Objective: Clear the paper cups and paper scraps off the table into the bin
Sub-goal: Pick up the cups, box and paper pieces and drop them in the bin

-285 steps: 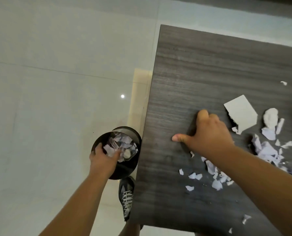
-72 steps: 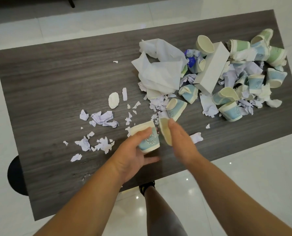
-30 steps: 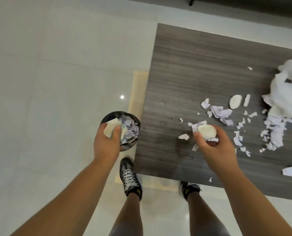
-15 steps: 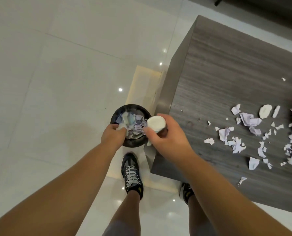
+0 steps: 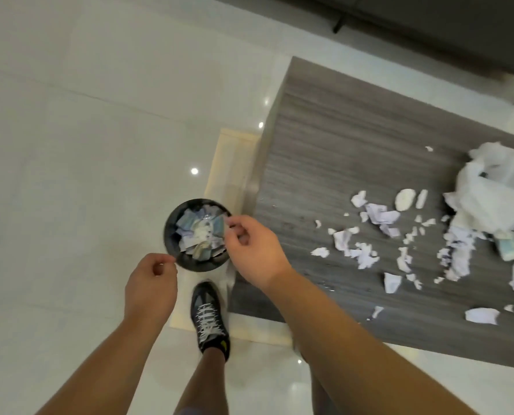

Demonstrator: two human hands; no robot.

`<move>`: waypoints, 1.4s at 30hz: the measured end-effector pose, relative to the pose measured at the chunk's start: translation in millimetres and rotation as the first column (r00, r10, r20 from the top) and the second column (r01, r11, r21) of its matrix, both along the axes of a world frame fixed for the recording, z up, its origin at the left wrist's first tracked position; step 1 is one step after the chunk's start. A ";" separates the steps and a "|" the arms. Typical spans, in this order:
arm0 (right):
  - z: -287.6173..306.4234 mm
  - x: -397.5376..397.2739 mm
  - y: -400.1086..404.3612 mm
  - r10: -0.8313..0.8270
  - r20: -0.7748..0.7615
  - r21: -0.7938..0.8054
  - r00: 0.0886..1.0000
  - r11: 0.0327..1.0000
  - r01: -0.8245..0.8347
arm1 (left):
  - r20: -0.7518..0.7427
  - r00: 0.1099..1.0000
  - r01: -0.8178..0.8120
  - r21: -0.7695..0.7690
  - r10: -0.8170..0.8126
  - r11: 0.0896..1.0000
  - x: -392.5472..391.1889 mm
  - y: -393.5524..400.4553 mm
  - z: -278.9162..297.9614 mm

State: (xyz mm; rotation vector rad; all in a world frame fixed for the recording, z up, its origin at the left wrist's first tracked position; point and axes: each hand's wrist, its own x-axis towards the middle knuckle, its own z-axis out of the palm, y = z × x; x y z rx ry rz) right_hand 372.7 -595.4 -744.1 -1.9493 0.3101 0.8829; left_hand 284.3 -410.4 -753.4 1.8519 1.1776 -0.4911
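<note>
Landmark: the bin (image 5: 172,235), a round black one on the pale floor just off the table's left end, filled near the rim with cups and paper.

Left hand (image 5: 151,287) just below the bin, fingers loosely curled, holding nothing.

Shoe (image 5: 209,316) on the floor below the bin.

Right hand (image 5: 254,250) at the bin's right rim, thumb and forefinger near each other, other fingers loosely bent, nothing in them.

Table (image 5: 339,139) right of the bin. Paper scraps (image 5: 360,250) scattered well right of the bin; crumpled white paper (image 5: 495,193) farther right, a cup (image 5: 509,248) partly under it.
</note>
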 end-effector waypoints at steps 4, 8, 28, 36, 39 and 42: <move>34.3 -21.7 -123.7 -0.267 0.116 -0.151 0.957 0.947 0.283 | 0.066 0.981 0.182 0.053 -0.185 0.982 20.2 -82.8 16.7; 48.0 -67.2 -286.2 -0.510 0.086 -0.477 0.856 0.733 0.485 | -0.136 0.840 0.517 -0.095 -0.526 0.850 23.6 -181.8 9.3; 29.0 -14.4 -566.2 -0.532 0.512 -0.526 0.674 0.426 0.736 | -0.028 0.735 0.649 -0.261 -0.678 0.714 70.7 -448.1 -9.8; 7.3 -18.9 -670.5 -0.540 0.151 -0.718 0.828 0.515 0.467 | 0.023 0.751 0.652 -0.188 -0.660 0.735 73.9 -458.5 -1.2; -8.5 -27.7 -676.4 -0.504 0.264 -0.697 0.822 0.490 0.524 | 0.025 0.747 0.649 -0.243 -0.664 0.721 66.0 -463.1 -1.4; -17.0 -34.5 -677.7 -0.520 0.323 -0.688 0.791 0.445 0.574 | 0.018 0.747 0.637 -0.304 -0.664 0.708 56.9 -469.7 -4.5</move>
